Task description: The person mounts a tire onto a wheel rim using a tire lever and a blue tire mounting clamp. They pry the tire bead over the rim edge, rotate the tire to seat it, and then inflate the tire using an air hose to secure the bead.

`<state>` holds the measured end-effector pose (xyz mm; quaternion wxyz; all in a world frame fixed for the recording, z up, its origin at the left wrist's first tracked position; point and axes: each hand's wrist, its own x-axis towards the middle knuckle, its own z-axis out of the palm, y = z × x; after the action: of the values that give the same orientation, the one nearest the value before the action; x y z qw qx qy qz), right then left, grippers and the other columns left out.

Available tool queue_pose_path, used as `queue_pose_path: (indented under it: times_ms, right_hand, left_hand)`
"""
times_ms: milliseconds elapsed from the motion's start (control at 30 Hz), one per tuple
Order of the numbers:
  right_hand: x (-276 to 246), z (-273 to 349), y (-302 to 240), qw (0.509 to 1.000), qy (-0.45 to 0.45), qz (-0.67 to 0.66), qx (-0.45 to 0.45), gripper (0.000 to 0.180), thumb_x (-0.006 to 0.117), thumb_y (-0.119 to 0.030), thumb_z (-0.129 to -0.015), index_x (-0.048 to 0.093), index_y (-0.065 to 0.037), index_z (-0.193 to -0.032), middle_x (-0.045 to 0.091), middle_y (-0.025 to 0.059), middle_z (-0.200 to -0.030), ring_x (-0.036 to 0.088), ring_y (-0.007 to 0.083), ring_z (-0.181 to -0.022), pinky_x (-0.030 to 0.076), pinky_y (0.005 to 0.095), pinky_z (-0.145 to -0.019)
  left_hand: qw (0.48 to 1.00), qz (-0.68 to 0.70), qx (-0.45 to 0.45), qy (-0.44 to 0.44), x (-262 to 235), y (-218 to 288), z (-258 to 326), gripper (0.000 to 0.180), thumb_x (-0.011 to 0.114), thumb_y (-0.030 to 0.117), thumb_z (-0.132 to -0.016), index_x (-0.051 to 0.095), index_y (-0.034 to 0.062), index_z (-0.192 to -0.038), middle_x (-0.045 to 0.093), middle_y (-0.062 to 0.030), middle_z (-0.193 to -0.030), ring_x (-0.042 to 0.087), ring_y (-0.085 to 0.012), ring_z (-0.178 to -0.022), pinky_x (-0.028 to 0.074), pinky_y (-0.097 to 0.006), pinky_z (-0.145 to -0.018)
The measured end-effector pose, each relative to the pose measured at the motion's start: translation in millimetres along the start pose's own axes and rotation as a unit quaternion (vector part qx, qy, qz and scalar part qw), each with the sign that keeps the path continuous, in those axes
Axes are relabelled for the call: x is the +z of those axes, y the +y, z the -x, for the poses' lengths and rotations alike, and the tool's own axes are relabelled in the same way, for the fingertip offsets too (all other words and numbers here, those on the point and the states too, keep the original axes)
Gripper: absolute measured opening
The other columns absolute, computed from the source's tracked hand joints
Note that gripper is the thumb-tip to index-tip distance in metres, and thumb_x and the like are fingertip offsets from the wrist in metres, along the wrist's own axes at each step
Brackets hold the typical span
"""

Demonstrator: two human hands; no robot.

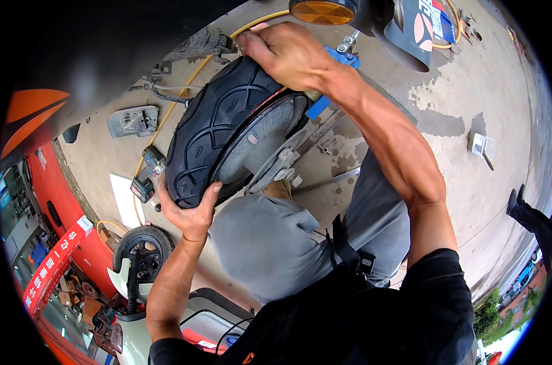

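A black scooter tyre (212, 125) with deep curved tread stands in front of my knees, around a grey wheel (258, 143). My right hand (291, 58) grips its far upper end, fingers over the tread. At the near lower end my left hand (189, 210) is wrapped round the tyre, thumb on the sidewall side. A thin red line runs along the tyre's edge near my right wrist. On the wheel's right face sits a grey metal disc (279, 164) with fittings at its centre. A blue metal piece (343, 58) shows behind my right wrist, partly hidden.
A cordless power tool (147, 173), a yellow hose (166, 121), a grey panel (133, 121) and a white sheet (125, 198) lie left of the tyre. Nearby stands another scooter's wheel (143, 248). A dark vehicle body with orange marks (35, 115) overhangs the upper left.
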<state>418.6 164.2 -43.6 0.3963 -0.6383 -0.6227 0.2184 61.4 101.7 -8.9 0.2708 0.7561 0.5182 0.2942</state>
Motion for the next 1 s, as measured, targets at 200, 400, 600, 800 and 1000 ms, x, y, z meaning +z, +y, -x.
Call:
queue_pose_path:
  times_ms: [200,400,600,800,1000]
  right_hand:
    - [0.7,-5.5,-47.3,0.993,-0.007,0.096,-0.063,0.050,0.054,-0.039,-0.099,0.076,-0.001,-0.074,0.069,0.0270,-0.074,0.069,0.0471,-0.070,0.057,0.0537,-0.073]
    - [6.3,-10.0,-62.9,0.991,0.003,0.119,-0.061,0.045,0.060,-0.036,-0.095,0.076,-0.002,-0.069,0.069,0.0263,-0.069,0.070,0.0480,-0.066,0.059,0.0584,-0.074]
    - [0.0,-5.6,-76.2,0.989,-0.031,0.126,-0.064,0.044,0.059,-0.037,-0.096,0.079,-0.003,-0.075,0.072,0.0259,-0.075,0.072,0.0458,-0.070,0.060,0.0567,-0.075]
    - [-0.6,-9.8,-65.4,0.992,-0.075,0.076,-0.069,0.049,0.051,-0.042,-0.099,0.082,-0.005,-0.089,0.078,0.0221,-0.093,0.075,0.0419,-0.090,0.060,0.0520,-0.084]
    - [-10.6,0.1,-52.1,0.991,-0.132,0.022,-0.023,0.063,0.043,-0.062,-0.105,0.080,-0.013,-0.122,0.075,0.0159,-0.127,0.069,0.0349,-0.123,0.051,0.0504,-0.106]
  left_hand:
    - [0.995,0.070,-0.024,0.069,14.8,-35.7,31.5,0.101,0.102,0.038,-0.069,0.050,-0.0104,-0.141,0.065,-0.0183,-0.125,0.064,-0.0290,-0.112,0.049,-0.040,-0.103]
    - [0.989,0.106,-0.044,0.094,21.3,-54.1,45.5,0.101,0.101,0.037,-0.067,0.050,-0.0095,-0.141,0.064,-0.0161,-0.125,0.063,-0.0269,-0.113,0.049,-0.040,-0.104]
    - [0.991,0.074,-0.020,0.114,22.4,-67.6,50.1,0.098,0.096,0.046,-0.074,0.051,-0.0094,-0.142,0.065,-0.0164,-0.126,0.064,-0.0274,-0.113,0.048,-0.040,-0.104]
    - [0.990,0.094,0.003,0.108,17.3,-58.4,40.7,0.081,0.088,0.040,-0.084,0.055,-0.0083,-0.140,0.066,-0.0147,-0.128,0.063,-0.0262,-0.114,0.046,-0.040,-0.106]
    - [0.989,0.090,0.004,0.121,21.0,-53.0,39.0,0.060,0.078,0.033,-0.093,0.063,-0.0074,-0.135,0.068,-0.0150,-0.128,0.064,-0.0244,-0.113,0.047,-0.039,-0.105]
